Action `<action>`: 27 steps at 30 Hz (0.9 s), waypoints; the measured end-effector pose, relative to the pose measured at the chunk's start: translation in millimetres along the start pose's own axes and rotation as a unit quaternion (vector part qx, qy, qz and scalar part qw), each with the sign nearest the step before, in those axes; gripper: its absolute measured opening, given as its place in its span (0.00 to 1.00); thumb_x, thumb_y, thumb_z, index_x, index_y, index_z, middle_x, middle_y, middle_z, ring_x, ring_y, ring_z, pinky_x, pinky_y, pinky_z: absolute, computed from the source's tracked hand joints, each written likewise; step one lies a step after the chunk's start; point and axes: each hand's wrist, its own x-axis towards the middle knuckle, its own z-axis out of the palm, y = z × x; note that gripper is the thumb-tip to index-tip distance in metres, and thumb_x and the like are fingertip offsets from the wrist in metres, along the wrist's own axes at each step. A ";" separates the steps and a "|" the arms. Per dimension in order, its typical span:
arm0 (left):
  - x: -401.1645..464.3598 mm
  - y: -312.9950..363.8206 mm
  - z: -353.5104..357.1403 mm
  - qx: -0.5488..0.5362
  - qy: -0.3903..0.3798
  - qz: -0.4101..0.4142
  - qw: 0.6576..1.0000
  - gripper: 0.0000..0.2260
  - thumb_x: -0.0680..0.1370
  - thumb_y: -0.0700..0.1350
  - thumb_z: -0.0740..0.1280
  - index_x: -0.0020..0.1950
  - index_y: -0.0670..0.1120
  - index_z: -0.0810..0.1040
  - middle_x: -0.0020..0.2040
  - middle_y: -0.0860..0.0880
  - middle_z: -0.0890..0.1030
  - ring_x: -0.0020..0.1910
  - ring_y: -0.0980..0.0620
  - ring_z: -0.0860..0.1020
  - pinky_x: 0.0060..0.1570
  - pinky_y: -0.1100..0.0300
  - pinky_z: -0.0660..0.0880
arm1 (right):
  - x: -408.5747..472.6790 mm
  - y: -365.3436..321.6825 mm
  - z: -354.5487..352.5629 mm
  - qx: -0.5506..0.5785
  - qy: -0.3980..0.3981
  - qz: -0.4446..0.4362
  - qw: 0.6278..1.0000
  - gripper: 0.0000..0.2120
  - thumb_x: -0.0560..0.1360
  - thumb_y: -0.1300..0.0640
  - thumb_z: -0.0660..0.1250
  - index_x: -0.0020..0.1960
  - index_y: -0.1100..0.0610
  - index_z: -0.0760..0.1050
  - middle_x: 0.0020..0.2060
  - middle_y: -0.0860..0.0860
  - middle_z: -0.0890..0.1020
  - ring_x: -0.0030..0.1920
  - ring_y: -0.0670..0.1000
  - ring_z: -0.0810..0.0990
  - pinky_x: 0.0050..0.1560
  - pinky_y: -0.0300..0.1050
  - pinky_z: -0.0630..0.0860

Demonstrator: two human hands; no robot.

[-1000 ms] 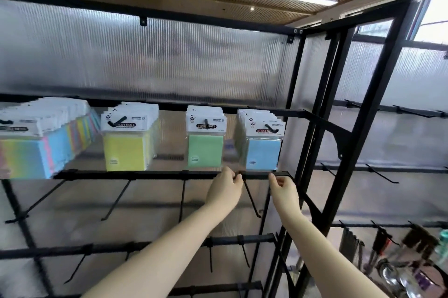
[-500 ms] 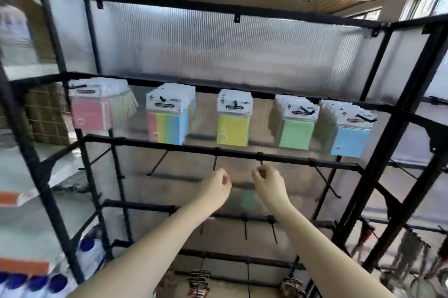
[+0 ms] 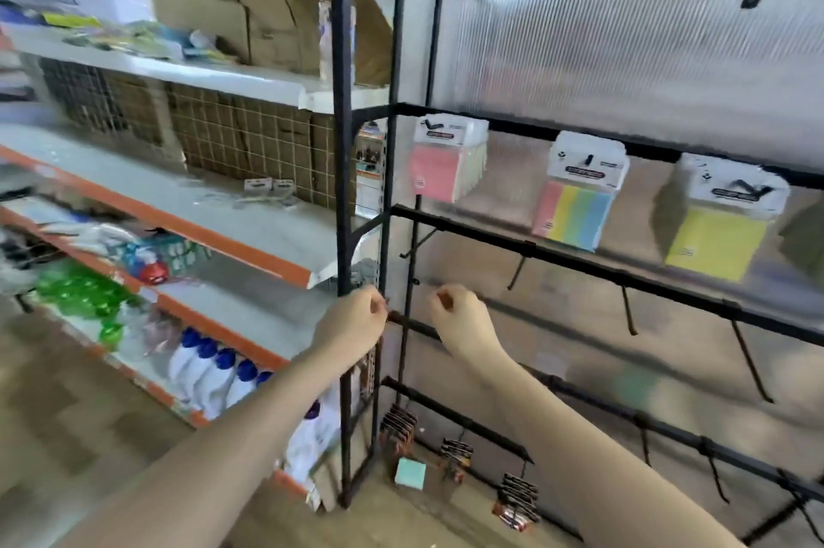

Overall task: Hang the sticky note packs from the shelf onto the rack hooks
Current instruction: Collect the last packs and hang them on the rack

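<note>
Sticky note packs hang on the top row of the black rack: a pink pack, a multicolour pack and a yellow pack. The hooks on the rail below them hang bare. Both my arms reach forward at the rack's left end. My left hand has curled fingers and holds nothing, right in front of the rack's corner post. My right hand, also curled and holding nothing, is a little to its right, before the second rail. On the left shelf lie two small packs.
A white-and-orange shelf unit at left holds cardboard boxes, green bottles and white blue-capped bottles. Low on the rack hang small dark packs, and a mint note pad lies on the floor.
My view has swung left from the rack's right end to its left end and the shelf unit. Both hands let go of the rail and now hover with curled fingers.
</note>
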 end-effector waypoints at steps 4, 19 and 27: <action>3.8 -51.0 -28.6 0.003 0.022 -0.058 0.998 0.06 0.80 0.44 0.60 0.49 0.48 0.77 0.43 0.51 0.80 0.39 0.51 0.77 0.40 0.56 0.76 | 18.3 -32.1 51.5 -0.003 -0.065 -0.027 0.998 0.07 0.78 0.52 0.60 0.48 0.53 0.75 0.36 0.48 0.78 0.34 0.46 0.75 0.31 0.33 0.68; 143.1 -224.5 -82.5 0.049 0.062 -0.139 0.987 0.11 0.79 0.40 0.57 0.55 0.37 0.77 0.53 0.39 0.80 0.53 0.41 0.77 0.55 0.48 0.73 | 155.1 -113.6 240.4 0.017 -0.160 -0.108 0.981 0.10 0.79 0.53 0.59 0.50 0.59 0.75 0.43 0.55 0.81 0.43 0.56 0.79 0.42 0.48 0.76; 246.2 -295.0 -103.1 0.090 0.057 -0.160 0.981 0.10 0.78 0.40 0.59 0.58 0.43 0.75 0.53 0.44 0.80 0.52 0.43 0.78 0.49 0.52 0.74 | 265.8 -155.2 321.3 0.054 -0.178 -0.068 0.980 0.09 0.78 0.55 0.60 0.51 0.58 0.76 0.50 0.54 0.82 0.52 0.56 0.78 0.48 0.45 0.74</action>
